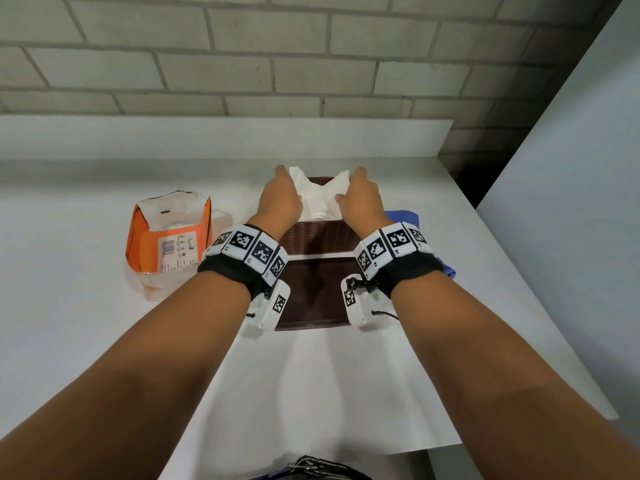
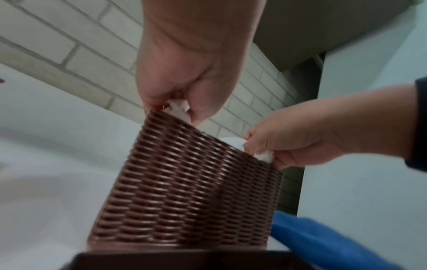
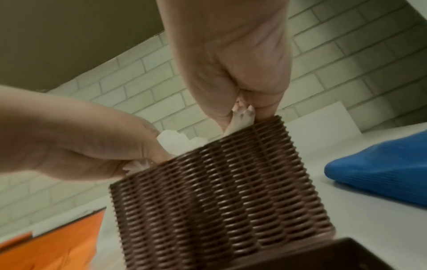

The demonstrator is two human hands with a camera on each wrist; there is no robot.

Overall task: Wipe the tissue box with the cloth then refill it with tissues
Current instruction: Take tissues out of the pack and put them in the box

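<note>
Tissues, a white wad, sit in the open top of the brown woven tissue box, which stands on the table toward its far edge, about midway between the left and right edges. Left hand pinches the wad's left end with curled fingers at the box rim; right hand pinches its right end the same way. Both wrist views show tissue bunched between thumb and fingers just above the woven wall. Brown lid lies flat on the table, touching the box's near side. Blue cloth lies crumpled just beside the box, toward the table's right edge. Orange tissue pack, opened at its top, stands near the box on the left-edge side.
</note>
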